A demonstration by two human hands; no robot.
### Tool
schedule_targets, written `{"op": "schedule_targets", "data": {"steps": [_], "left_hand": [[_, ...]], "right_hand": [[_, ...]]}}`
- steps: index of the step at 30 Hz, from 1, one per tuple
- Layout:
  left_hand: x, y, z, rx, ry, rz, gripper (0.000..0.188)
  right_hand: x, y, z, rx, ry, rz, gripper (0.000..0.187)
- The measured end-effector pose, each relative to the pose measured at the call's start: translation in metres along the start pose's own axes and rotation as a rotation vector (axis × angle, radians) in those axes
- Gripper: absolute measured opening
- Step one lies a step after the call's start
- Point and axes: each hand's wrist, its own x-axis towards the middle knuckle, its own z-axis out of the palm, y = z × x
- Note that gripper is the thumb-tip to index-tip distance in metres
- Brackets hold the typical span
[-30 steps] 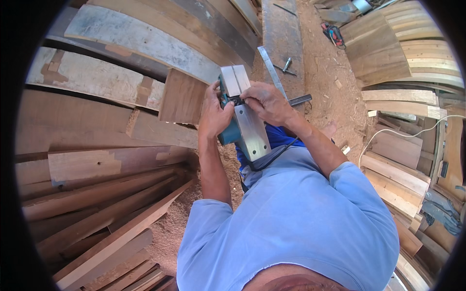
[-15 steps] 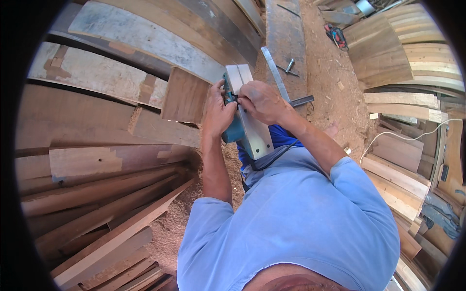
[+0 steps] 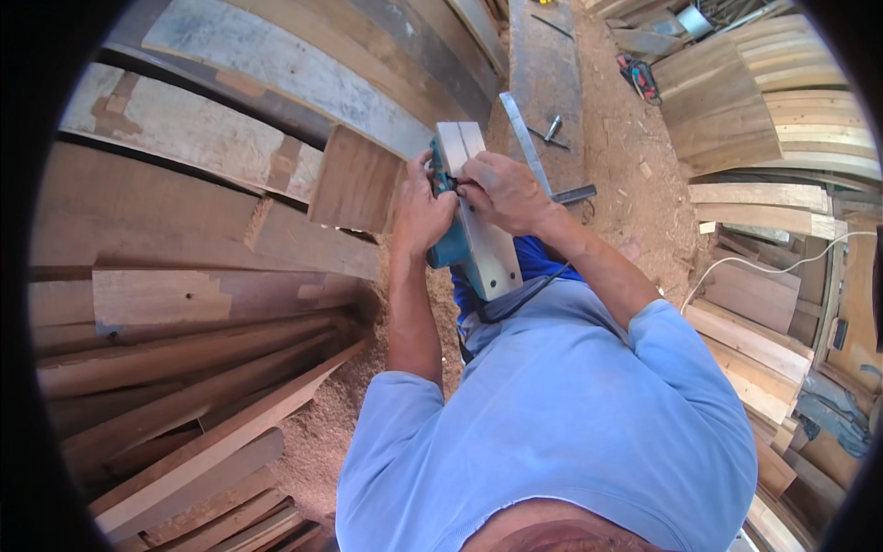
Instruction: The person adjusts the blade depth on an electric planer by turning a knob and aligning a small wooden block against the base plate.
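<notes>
A teal electric planer (image 3: 495, 253) rests over my lap, its pale metal sole turned up and its black cord looping below. My left hand (image 3: 425, 210) is wrapped round the planer's left side, thumb close to the dark slot in the middle of the sole. Bent over that same slot, my right hand (image 3: 511, 195) has its thumb and fingers pinched together at the slot's edge. Whatever those fingertips hold, if anything, is hidden by the hand. Just beyond the right hand lies a metal try square (image 3: 526, 143) with a dark stock.
A T-handled wrench (image 3: 553, 130) lies on a long plank (image 3: 547, 74) ahead. Stacked boards (image 3: 230, 129) fill the left side, and more timber (image 3: 763, 198) is piled on the right. Sawdust covers the floor (image 3: 635, 184). A red and black tool (image 3: 638, 78) and a white cord (image 3: 782, 268) lie at right.
The whole scene has shifted slightly in view. Both hands keep nearly the same hold on the planer, with only a small movement of the right fingers at the slot.
</notes>
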Motion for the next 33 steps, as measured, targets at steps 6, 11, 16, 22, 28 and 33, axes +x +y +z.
{"op": "schedule_targets", "data": {"steps": [6, 11, 16, 22, 28, 33], "left_hand": [[0.001, -0.002, -0.001, -0.178, -0.014, -0.079, 0.070], [0.000, -0.004, 0.000, -0.150, -0.002, -0.096, 0.069], [0.000, 0.002, -0.001, -0.135, -0.001, -0.128, 0.068], [0.001, -0.004, 0.003, -0.162, 0.028, -0.113, 0.065], [0.003, -0.016, 0.003, -0.157, 0.026, -0.102, 0.063], [0.003, -0.012, 0.006, -0.208, 0.035, -0.104, 0.061]], "right_hand": [[-0.001, 0.002, 0.001, -0.020, -0.019, 0.005, 0.009], [-0.001, -0.001, -0.005, 0.037, 0.012, -0.063, 0.011], [0.002, 0.001, -0.002, -0.040, -0.027, -0.020, 0.011], [0.002, 0.005, -0.005, 0.046, -0.005, -0.095, 0.011], [0.003, 0.001, -0.008, 0.002, -0.024, -0.051, 0.010], [0.002, 0.006, -0.003, -0.008, -0.011, -0.044, 0.010]]}}
